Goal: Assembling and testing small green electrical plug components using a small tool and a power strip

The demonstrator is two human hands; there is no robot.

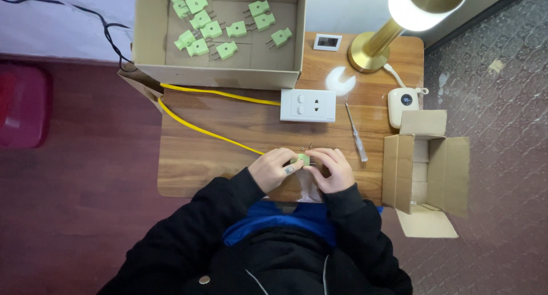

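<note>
A small light-green plug (302, 159) sits between my two hands near the front edge of the wooden table (194, 158). My left hand (275, 167) pinches its left side and my right hand (333, 168) grips its right side. Both hands are closed on it, and most of the plug is hidden by my fingers. A yellow cable (205, 131) runs across the table to my left hand. A screwdriver with a clear handle (357, 134) lies just right of my hands. A tiny screw (310, 146) lies just beyond the plug.
An open cardboard box (151, 32) at the back holds several green plugs (211, 30). A white wall socket (307, 105) lies mid-table. A lit brass lamp (377, 43), a small white display (327, 42) and a white device (402, 105) stand at back right. An empty cardboard box (425, 166) sits at right.
</note>
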